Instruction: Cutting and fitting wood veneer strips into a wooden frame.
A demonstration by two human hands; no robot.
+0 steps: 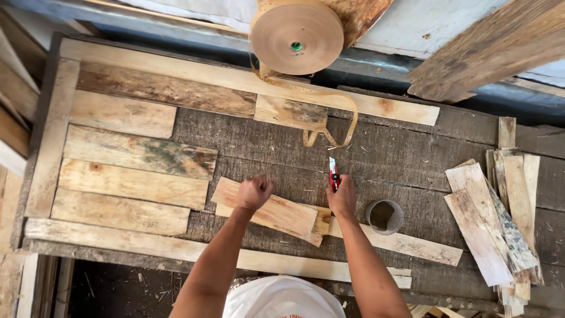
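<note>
Where work happens: weathered plank workbench (376, 147), strewn with pale wood offcuts; big roll of brown tape (297, 36) at far edge.
Cutter axis: red utility knife (333, 172), blade pointing away from body, long axis near upright in view.
Right hand (342, 199): clenched round knife handle, blade jutting beyond knuckles.
Left hand (254, 192): fisted, pressing on short board (276, 212), left of knife.
Nearby: grey tape core ring (384, 217) just right of right hand; stack of slats (500, 218) further right.

Soft, even daylight across the desk (376, 147); faint shadows, no glare; sharp focus throughout, with slight bending at edges.
</note>
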